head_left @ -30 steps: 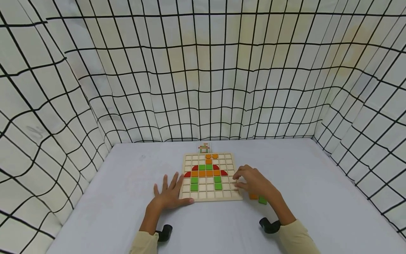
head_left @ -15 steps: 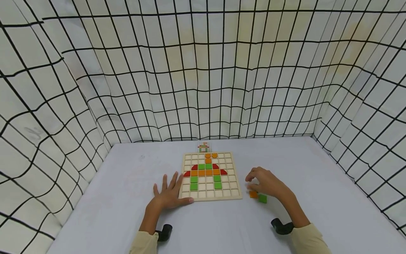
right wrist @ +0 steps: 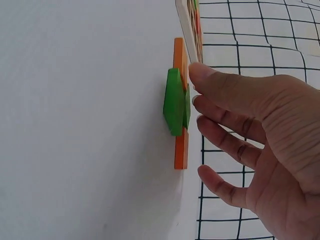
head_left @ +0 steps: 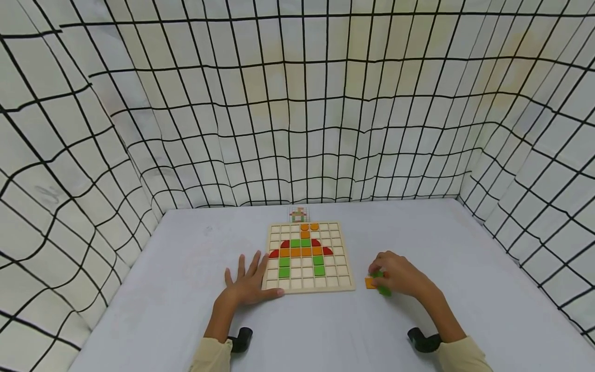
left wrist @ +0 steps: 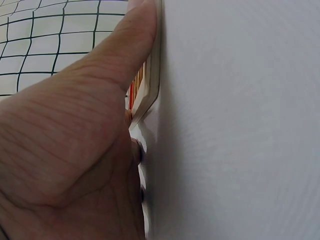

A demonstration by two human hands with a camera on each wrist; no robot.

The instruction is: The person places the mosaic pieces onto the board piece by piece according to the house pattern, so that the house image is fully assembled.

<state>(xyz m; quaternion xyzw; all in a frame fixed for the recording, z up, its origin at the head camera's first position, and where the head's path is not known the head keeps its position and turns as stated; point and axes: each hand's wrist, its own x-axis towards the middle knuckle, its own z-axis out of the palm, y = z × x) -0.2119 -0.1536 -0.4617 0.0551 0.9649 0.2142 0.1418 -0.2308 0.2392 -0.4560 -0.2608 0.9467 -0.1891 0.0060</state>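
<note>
My left hand [head_left: 248, 287] lies spread at the near left corner of a wooden grid board [head_left: 333, 283]. Its thumb rests along the board's front edge, as the left wrist view also shows. Red, green and orange tiles sit in the grid. Right of the board, my right hand [head_left: 400, 274] is low over several loose tiles, an orange tile [head_left: 370, 283] and a green tile [head_left: 384, 291] among them. In the right wrist view, the thumb and loosely bent fingers are close beside a green tile [right wrist: 173, 102], with a gap showing between hand and tile.
A small picture card [head_left: 299, 214] lies behind the board. The white table [head_left: 209, 243] is enclosed by white walls with black netting [head_left: 297, 129]. Each wrist carries a black camera mount [head_left: 424, 341].
My right hand has moved away from the board's right edge, then down over the loose tiles. My left hand stays at the board's corner.
</note>
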